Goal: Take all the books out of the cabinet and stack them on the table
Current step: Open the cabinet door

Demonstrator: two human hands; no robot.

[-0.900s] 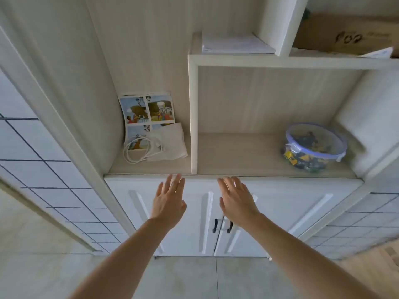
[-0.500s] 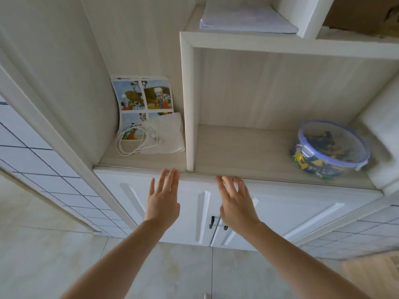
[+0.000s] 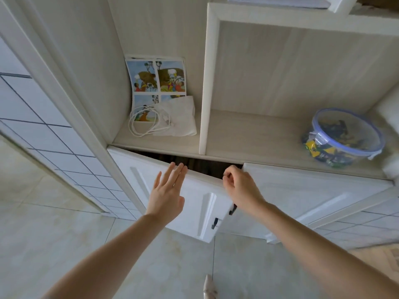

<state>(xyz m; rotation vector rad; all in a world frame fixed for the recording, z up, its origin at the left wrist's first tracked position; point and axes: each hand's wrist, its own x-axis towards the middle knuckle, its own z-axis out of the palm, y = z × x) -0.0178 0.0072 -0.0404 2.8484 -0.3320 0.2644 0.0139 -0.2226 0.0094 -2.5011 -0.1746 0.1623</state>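
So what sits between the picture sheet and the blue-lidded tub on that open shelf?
In the head view, a white upright divider separates them; past it, the shelf board runs bare from divider to tub. A crumpled cloth overlaps the picture sheet.

**Two bare arms, nothing on them**

Into view come both forearms, and they're bare from the lower edge of the frame right out to the fingertips: no sleeves, no cuffs, no gloves. The left hand (image 3: 166, 196) shows its back to the camera, slim fingers, a smooth wrist with no watch or strap on it. Over to the right hand (image 3: 239, 188), same story: plain knuckles, a bare wrist, no ring or band visible from this angle. The nails are too small here to tell much about them. Down at the very bottom edge, a pale pointed shape (image 3: 209, 287) peeks in, perhaps footwear, though it's hard to tell.
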